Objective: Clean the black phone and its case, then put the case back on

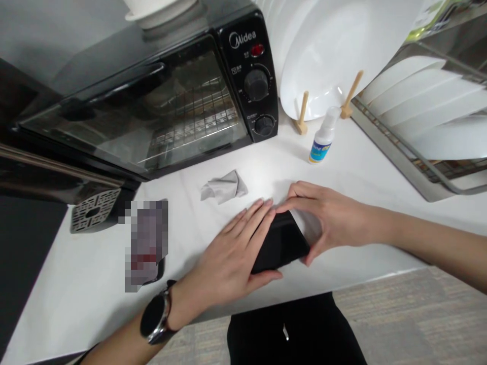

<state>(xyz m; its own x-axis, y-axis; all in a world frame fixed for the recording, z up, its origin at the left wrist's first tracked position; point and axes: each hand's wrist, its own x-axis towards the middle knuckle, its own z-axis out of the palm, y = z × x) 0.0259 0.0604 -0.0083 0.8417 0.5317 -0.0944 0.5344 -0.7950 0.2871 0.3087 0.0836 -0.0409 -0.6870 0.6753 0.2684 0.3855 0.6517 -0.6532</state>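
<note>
A black smartphone (283, 241), its dark screen facing up, is at the counter's front edge between my hands. My left hand (234, 253), with a round black watch (152, 318) on its wrist, covers the phone's left end. Its fingers stretch across the phone and the thumb follows the near edge. My right hand (327, 215) spans the right end, thumb at the near corner and fingertips at the far edge. A crumpled grey cloth (224, 187) lies beyond the left fingertips. Farther back stands a small white bottle (323, 139) with a blue label.
A black toaster oven (198, 106) fills the back left. White plates (335, 56) stand in a wooden holder (302, 119); more are in a metal rack (422, 177) at right. A pixelated flat object (149, 243) and a drip tray (95, 210) are at left.
</note>
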